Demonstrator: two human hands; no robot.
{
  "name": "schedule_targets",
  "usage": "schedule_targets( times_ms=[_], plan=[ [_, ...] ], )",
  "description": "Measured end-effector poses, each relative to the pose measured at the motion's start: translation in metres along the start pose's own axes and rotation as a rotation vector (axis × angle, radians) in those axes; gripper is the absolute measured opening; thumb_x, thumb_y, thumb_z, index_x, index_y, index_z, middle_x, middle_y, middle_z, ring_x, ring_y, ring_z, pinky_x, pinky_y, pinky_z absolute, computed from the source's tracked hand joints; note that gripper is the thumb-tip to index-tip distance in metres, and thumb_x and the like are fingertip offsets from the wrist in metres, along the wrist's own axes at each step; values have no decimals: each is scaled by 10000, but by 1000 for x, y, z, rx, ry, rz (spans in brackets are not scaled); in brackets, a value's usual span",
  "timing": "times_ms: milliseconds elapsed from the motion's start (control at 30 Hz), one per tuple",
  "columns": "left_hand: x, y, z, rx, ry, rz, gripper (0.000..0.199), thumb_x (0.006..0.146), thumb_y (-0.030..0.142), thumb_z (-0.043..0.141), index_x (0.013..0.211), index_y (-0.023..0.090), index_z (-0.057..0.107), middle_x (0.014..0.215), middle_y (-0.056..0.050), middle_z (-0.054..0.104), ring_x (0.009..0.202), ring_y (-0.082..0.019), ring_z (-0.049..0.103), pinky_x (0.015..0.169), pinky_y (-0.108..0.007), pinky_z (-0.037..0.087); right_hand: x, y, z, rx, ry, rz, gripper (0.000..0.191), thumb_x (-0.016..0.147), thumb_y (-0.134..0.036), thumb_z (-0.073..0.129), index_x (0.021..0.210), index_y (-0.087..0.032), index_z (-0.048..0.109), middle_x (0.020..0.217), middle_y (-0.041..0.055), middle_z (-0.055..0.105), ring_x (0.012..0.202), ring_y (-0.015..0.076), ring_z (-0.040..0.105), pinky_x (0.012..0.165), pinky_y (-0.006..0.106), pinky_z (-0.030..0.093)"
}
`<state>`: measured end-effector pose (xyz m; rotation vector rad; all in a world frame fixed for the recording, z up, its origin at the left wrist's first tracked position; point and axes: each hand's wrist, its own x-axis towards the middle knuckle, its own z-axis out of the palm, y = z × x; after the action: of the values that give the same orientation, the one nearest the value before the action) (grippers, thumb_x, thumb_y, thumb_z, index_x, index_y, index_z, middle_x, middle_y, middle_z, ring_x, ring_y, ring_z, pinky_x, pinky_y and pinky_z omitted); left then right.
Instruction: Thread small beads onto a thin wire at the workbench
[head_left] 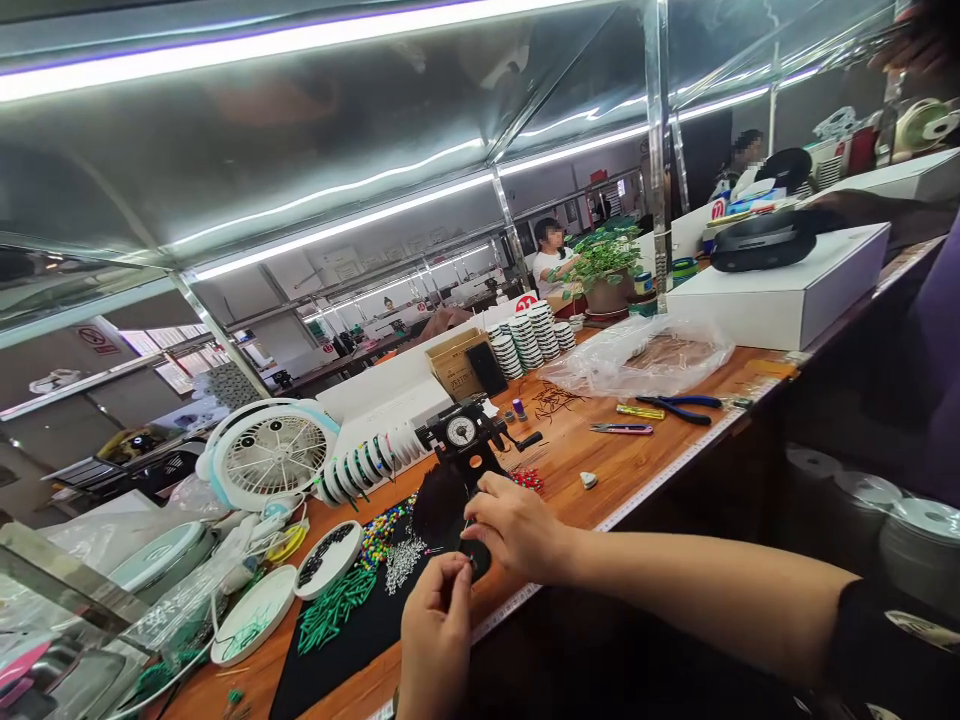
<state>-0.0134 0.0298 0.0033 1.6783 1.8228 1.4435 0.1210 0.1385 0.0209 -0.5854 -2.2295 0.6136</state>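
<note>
My left hand is closed in a pinch at the front edge of the bench, its thumb and forefinger pressed on something too small to name. Just above and to its right, my right hand is also pinched, the held item hidden by the fingers. A black machine with a round dial and a crank stands directly behind my hands. On the black mat beside them lie a pile of clear beads, multicoloured beads and green tube-like pieces.
Left are a dish of dark beads, a white dish and a fan. Right lie thread snips, pliers and a plastic bag. Spools are stacked behind. A person sits farther back.
</note>
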Motion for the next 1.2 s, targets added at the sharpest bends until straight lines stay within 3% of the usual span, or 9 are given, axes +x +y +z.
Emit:
schedule_targets(
  times_ms=[100, 200, 367, 633, 700, 833, 933, 1067, 1200],
  plan=[
    [-2, 9, -1, -458, -6, -427, 240, 745, 381, 669, 786, 147, 639, 541, 40, 488, 450, -70, 363, 438, -184, 300, -21, -5, 7, 112, -55, 77, 227, 778, -381, 658, 777, -154, 670, 768, 34, 586, 707, 151, 539, 643, 246, 401],
    [-1, 10, -3, -566, 14, -476, 246, 697, 375, 710, 732, 143, 635, 492, 60, 444, 439, -61, 318, 451, -181, 287, -34, -9, 13, 151, -153, 59, 165, 824, -294, 611, 761, -158, 679, 714, 20, 580, 648, 129, 520, 589, 223, 386],
    [-2, 14, -6, -59, -60, -95, 180, 811, 341, 591, 801, 177, 663, 801, -53, 647, 723, -189, 579, 681, -289, 469, -27, -9, 6, -162, -29, -374, 193, 806, -104, 494, 932, -144, 636, 1009, 111, 548, 897, 207, 492, 754, 294, 409],
    [1, -4, -3, 480, -28, 575, 278, 857, 87, 426, 1028, 192, 618, 1101, -118, 606, 995, -216, 606, 791, -294, 506, 25, 1, 2, 42, -241, -53, 64, 754, -142, 602, 742, -159, 663, 757, 21, 579, 690, 128, 533, 632, 213, 410],
    [3, -2, -2, 338, -25, 446, 190, 853, 126, 466, 919, 189, 632, 1009, -96, 638, 940, -212, 613, 800, -293, 491, 22, 0, 0, 36, -189, -31, 77, 782, -156, 590, 776, -149, 667, 822, 42, 589, 741, 138, 545, 670, 224, 418],
    [3, 10, -5, -251, 15, -224, 187, 796, 343, 611, 749, 162, 622, 551, 21, 492, 483, -106, 443, 461, -204, 362, 0, -6, 2, 27, 22, 40, 202, 821, -334, 604, 840, -142, 664, 888, 68, 583, 787, 165, 544, 701, 260, 409],
    [3, 13, -6, -570, 3, -448, 228, 709, 359, 703, 741, 144, 636, 522, 53, 437, 444, -58, 313, 431, -172, 256, -19, -8, 11, 144, -182, 82, 200, 784, -344, 651, 722, -156, 674, 689, 9, 579, 627, 126, 523, 568, 220, 374],
    [3, 14, -8, -402, -27, -340, 231, 723, 377, 690, 749, 150, 657, 556, 23, 511, 463, -86, 388, 446, -197, 319, -30, -9, 12, -7, -101, -161, 145, 849, -188, 521, 805, -144, 651, 853, 61, 591, 788, 165, 529, 682, 244, 414],
    [0, 11, -9, 86, -42, 90, 158, 851, 282, 542, 829, 187, 667, 866, -70, 633, 825, -210, 590, 765, -317, 480, -14, -8, 1, -117, -92, -390, 157, 807, -109, 491, 902, -138, 613, 1009, 112, 531, 866, 186, 504, 722, 269, 428]
  ],
)
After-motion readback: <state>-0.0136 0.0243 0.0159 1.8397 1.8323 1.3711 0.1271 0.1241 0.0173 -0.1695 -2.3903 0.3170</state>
